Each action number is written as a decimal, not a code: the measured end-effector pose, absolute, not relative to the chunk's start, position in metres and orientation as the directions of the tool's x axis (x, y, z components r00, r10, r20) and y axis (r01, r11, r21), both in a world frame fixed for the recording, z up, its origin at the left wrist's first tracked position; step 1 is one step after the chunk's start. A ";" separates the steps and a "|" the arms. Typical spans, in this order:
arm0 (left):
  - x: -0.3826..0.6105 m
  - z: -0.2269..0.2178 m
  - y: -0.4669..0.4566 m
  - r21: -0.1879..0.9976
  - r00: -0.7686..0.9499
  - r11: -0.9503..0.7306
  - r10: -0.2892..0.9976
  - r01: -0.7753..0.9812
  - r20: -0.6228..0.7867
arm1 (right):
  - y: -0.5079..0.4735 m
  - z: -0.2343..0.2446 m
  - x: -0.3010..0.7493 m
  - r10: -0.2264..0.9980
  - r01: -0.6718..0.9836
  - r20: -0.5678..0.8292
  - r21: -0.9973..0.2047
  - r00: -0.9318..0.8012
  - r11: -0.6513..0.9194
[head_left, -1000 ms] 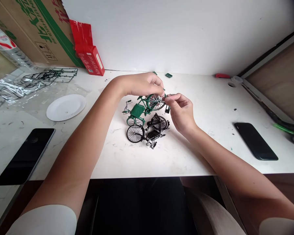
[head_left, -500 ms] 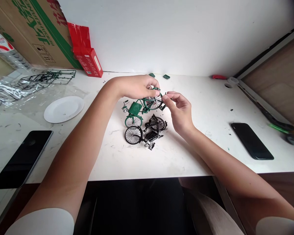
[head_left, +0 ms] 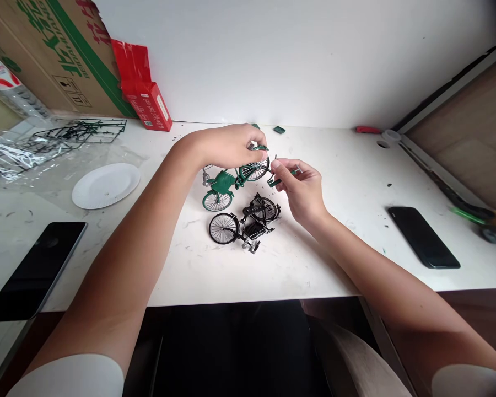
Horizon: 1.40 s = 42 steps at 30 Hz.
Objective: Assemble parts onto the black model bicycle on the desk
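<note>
My left hand (head_left: pixel 231 144) is closed on the top of a green model bicycle (head_left: pixel 230 183), at its far wheel, and holds it tilted above the white tabletop (head_left: pixel 347 182). My right hand (head_left: pixel 300 187) pinches a small green rod-like part (head_left: pixel 281 178) right beside that wheel. A black model bicycle (head_left: pixel 245 221) lies on its side just in front of the green one, touched by neither hand.
A white plate (head_left: pixel 106 184) and black plastic part frames (head_left: pixel 82 131) lie to the left, with a cardboard box (head_left: pixel 58 55) and a red carton (head_left: pixel 146 99) behind. Dark phones rest at left (head_left: pixel 28 270) and right (head_left: pixel 423 237). Small green pieces (head_left: pixel 279 129) lie near the wall.
Both hands and the green bicycle shifted slightly left. My right hand drew a little away from the wheel, and the green part now shows between its fingers.
</note>
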<state>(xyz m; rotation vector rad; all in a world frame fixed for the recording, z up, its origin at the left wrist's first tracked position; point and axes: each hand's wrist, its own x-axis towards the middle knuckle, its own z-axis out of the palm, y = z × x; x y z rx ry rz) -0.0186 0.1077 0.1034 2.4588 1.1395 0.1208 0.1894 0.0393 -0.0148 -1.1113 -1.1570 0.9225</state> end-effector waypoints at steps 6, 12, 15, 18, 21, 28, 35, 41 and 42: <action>-0.019 0.101 0.110 0.412 0.658 -0.571 0.746 0.711 -0.102 | 0.038 -0.020 0.188 0.986 -0.104 0.114 -0.986 0.123 0.127; -0.022 0.097 0.115 0.392 0.654 -0.572 0.749 0.720 -0.109 | 0.037 -0.017 0.186 0.991 -0.182 0.064 -0.980 0.121 0.086; -0.022 0.096 0.117 0.385 0.648 -0.565 0.751 0.730 -0.125 | 0.038 -0.016 0.187 0.989 -0.213 0.045 -0.974 0.142 0.075; -0.023 0.095 0.117 0.381 0.639 -0.555 0.756 0.740 -0.140 | 0.040 -0.016 0.186 0.989 -0.271 0.020 -0.961 0.148 0.060; -0.023 0.094 0.118 0.375 0.632 -0.548 0.761 0.748 -0.147 | 0.039 -0.017 0.184 0.992 -0.317 0.006 -0.947 0.126 0.046; -0.021 0.093 0.118 0.350 0.624 -0.547 0.765 0.760 -0.161 | 0.034 -0.015 0.181 0.997 -0.273 -0.006 -0.962 0.083 0.017; -0.017 0.096 0.112 0.351 0.623 -0.545 0.765 0.761 -0.165 | 0.027 -0.008 0.180 0.994 -0.272 -0.099 -0.959 0.045 -0.083; -0.013 0.099 0.108 0.341 0.619 -0.545 0.768 0.766 -0.163 | 0.022 -0.005 0.178 0.986 -0.224 -0.167 -0.961 0.004 -0.161; -0.012 0.099 0.107 0.341 0.620 -0.546 0.767 0.766 -0.165 | 0.022 -0.004 0.178 0.985 -0.221 -0.170 -0.961 0.000 -0.166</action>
